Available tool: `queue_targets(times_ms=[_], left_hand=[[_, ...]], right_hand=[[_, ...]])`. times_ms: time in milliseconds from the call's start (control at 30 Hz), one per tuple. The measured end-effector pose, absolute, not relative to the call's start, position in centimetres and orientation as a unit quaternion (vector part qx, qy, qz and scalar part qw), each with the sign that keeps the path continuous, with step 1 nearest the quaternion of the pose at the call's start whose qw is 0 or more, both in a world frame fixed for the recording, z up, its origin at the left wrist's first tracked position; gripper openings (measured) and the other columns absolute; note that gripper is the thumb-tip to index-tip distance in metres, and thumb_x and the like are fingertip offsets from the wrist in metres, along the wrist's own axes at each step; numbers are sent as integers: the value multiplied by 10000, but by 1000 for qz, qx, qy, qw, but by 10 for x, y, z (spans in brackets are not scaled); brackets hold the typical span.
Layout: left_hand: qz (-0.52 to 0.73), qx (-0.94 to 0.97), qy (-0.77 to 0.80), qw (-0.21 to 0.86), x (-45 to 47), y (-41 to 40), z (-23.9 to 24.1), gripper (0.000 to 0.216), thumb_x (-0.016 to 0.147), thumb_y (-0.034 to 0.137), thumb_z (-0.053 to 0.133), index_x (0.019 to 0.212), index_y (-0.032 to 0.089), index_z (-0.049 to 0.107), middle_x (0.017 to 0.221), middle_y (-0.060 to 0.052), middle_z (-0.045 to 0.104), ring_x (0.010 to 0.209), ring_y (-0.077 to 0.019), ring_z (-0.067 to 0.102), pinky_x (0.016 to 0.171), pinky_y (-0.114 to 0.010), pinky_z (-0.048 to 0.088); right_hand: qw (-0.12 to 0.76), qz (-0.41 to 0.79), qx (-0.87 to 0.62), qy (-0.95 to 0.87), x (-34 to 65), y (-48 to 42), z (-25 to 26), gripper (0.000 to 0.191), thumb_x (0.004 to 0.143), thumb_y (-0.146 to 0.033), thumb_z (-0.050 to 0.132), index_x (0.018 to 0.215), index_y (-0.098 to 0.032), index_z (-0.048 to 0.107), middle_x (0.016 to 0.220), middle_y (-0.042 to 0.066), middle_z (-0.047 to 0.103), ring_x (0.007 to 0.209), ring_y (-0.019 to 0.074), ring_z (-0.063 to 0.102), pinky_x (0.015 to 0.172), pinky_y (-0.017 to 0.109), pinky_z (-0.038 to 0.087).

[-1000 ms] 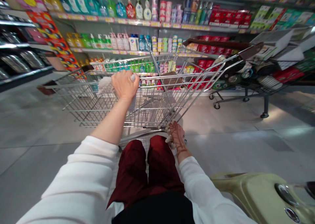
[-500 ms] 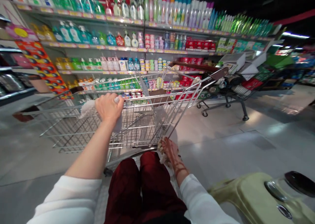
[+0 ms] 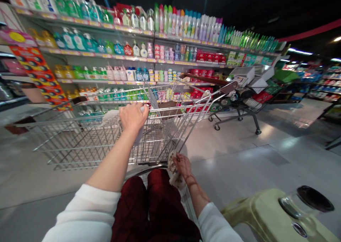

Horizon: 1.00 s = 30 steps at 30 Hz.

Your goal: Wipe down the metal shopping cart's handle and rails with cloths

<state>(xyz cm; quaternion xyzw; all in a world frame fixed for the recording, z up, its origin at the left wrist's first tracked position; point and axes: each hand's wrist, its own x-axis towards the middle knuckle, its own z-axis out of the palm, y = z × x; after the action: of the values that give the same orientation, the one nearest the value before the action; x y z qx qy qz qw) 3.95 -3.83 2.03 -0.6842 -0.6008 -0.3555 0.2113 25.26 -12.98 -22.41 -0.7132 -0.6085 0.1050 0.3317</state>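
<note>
A metal wire shopping cart (image 3: pixel 87 157) stands across in front of my knees, with a brown handle (image 3: pixel 207 79) at its right end. My left hand (image 3: pixel 133 117) is closed over the cart's near top rail with a whitish cloth (image 3: pixel 110 118) under it. Part of that cloth hangs below the rail inside my grip. Lower down, by the cart's bottom frame and beside my right knee, my right hand (image 3: pixel 183 165) is closed on a soiled pale rag (image 3: pixel 173 162). That rag is crumpled and its lower end dangles.
Shelves (image 3: pixel 106 54) of pump bottles, jars and boxes run behind the cart. A second, dark cart (image 3: pixel 237 110) piled with boxes stands at right. A yellow-green machine (image 3: pixel 266 210) with a black cap is near me at lower right. Grey floor (image 3: pixel 226 157) lies between.
My left hand has slid right along the top rail with its cloth. My right hand has shifted slightly with the rag, and the view has tilted up and turned slightly right.
</note>
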Motion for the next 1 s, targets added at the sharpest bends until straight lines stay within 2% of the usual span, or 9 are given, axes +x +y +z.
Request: queue_targets(times_ms=[167,233,333,400,467,567,667,800,1000], left_hand=[[-373,-679,-598,208,37,-35,15,451,964,418,328,909,190,712,980,-130,730,933,-305,615,821,-430,379],[-383,-680,-593,200,38,-35,15,439,960,417,337,894,189,706,977,-136,725,941,-311,609,832,-440,375],[-392,-679,-591,191,39,-37,16,427,958,411,343,881,191,700,973,-138,722,950,-314,602,843,-444,369],[-396,-676,-592,189,40,-37,16,424,960,411,344,880,194,699,962,-130,721,955,-306,601,848,-435,366],[-397,-675,-593,189,41,-37,15,422,962,414,348,882,194,699,952,-122,721,961,-299,602,855,-423,366],[-398,-674,-593,187,41,-36,15,417,964,416,357,893,193,703,952,-121,718,973,-299,604,871,-419,367],[-402,-674,-592,185,41,-34,14,427,969,426,359,900,191,709,957,-134,713,982,-307,601,882,-432,369],[-409,-674,-591,168,42,-34,14,434,970,426,355,912,182,710,961,-139,705,1005,-319,590,913,-446,363],[-412,-676,-589,165,44,-34,14,428,974,422,349,920,195,707,955,-128,700,1004,-310,583,922,-444,359]], right_hand=[[424,12,-717,-553,281,-118,-151,370,971,-427,435,1078,-213,716,1204,81,687,1111,177,637,982,294,486],[539,-111,-677,-489,294,-108,-111,376,935,-444,488,1092,-191,718,1286,115,653,1191,218,600,1046,348,465],[616,-232,-597,-459,309,-89,-58,423,914,-388,511,1263,-197,656,1338,128,617,1259,238,555,1093,408,438],[619,-274,-572,-463,312,-75,-37,506,936,-332,457,1416,-199,544,1414,133,562,1334,234,498,1129,428,405],[594,-300,-574,-477,310,-62,-30,514,960,-281,381,1450,-216,518,1463,126,526,1379,227,464,1149,443,381],[554,-321,-593,-488,300,-48,-43,510,977,-239,307,1411,-223,574,1473,121,527,1392,222,460,1163,448,370],[546,-308,-604,-493,286,-46,-70,526,982,-234,294,1429,-183,565,1487,143,516,1421,228,428,1182,452,357],[510,-260,-621,-535,268,-55,-117,558,958,-191,322,1484,-137,501,1531,165,475,1465,235,362,1204,471,341],[432,-227,-634,-600,250,-72,-185,516,944,-128,375,1421,-126,569,1486,168,540,1462,224,383,1208,428,348]])
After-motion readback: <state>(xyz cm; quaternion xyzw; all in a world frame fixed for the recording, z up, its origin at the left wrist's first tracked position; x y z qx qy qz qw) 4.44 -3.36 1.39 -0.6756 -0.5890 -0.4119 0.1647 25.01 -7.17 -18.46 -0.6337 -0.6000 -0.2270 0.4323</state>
